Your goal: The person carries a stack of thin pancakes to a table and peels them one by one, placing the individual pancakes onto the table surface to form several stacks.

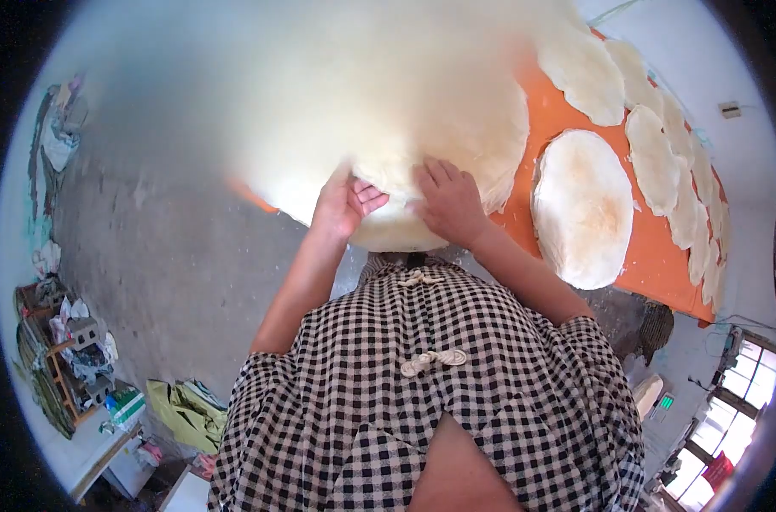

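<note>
A large, pale, thin round flatbread fills the upper middle of the head view, its far part blurred. Below its near edge lies more of the same bread, seemingly a stack on the orange table. My left hand is turned palm up at that edge, fingers curled, with the thumb side against the bread. To its right my right hand has its back up, and its bent fingers grip the same edge. Blur hides part of the fingertips.
On the orange table to the right stands a thick oval flatbread stack, lightly browned. Several overlapping flatbreads lie beyond it. A cluttered shelf and a green sack are on the left. Windows are at lower right.
</note>
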`<state>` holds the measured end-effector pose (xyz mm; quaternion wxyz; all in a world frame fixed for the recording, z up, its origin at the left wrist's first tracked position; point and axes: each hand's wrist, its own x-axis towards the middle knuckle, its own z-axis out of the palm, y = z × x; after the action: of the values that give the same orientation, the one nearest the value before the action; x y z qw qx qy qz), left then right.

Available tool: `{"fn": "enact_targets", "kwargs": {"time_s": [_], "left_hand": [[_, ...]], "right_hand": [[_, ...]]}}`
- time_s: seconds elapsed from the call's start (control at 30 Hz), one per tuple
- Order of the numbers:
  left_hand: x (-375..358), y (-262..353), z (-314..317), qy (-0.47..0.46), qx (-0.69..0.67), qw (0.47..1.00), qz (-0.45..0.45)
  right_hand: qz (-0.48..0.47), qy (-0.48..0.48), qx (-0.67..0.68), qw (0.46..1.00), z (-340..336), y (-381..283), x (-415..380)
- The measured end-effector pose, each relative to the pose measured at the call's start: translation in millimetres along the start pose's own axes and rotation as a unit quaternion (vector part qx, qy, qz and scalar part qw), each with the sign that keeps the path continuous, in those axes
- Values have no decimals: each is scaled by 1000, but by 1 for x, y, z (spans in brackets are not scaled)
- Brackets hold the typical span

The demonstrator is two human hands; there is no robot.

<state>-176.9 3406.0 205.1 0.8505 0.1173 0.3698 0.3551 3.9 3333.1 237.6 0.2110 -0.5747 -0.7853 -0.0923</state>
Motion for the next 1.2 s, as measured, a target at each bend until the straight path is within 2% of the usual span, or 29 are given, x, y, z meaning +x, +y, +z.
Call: {"fn": "enact_targets", "kwargs": {"time_s": [0.03,0.13,0.23,0.3,0.33,0.4,0.47,0.63,0.73,0.8,0.9,1.07,1.2], "left_hand": [[0,3,6,-14,1,1000,-8],[-4,8,19,-36,12,999,-15],[-6,6,19,-19,6,1000,-6],[-4,1,7,-42,32,999,4],[-3,0,2,-55,45,997,10],[-9,-3,-5,-43,74,996,29],[-17,-5,-11,-20,102,993,52],[-43,-12,-18,69,182,974,113],[-56,-24,-34,197,216,937,190],[-66,-35,-34,213,206,940,172],[-68,-43,-28,213,189,952,110],[-68,-44,-32,192,146,970,20],[-62,-47,-39,168,162,972,30]], "right_hand": [[3,21,-4,1000,-5,-3,3],[31,-50,-21,998,4,10,4],[133,-195,114,965,9,43,20],[173,-272,128,938,-31,62,75],[76,-186,112,973,-28,95,90],[140,-158,192,958,-107,90,140],[116,-7,-34,993,-148,84,165],[69,31,-187,979,-150,39,135],[-4,-33,-103,994,-74,23,75],[-5,-60,-1,998,-30,3,35],[-2,-76,43,996,7,0,8],[2,-129,71,989,-12,11,18],[9,-141,56,988,-31,-8,19]]}}
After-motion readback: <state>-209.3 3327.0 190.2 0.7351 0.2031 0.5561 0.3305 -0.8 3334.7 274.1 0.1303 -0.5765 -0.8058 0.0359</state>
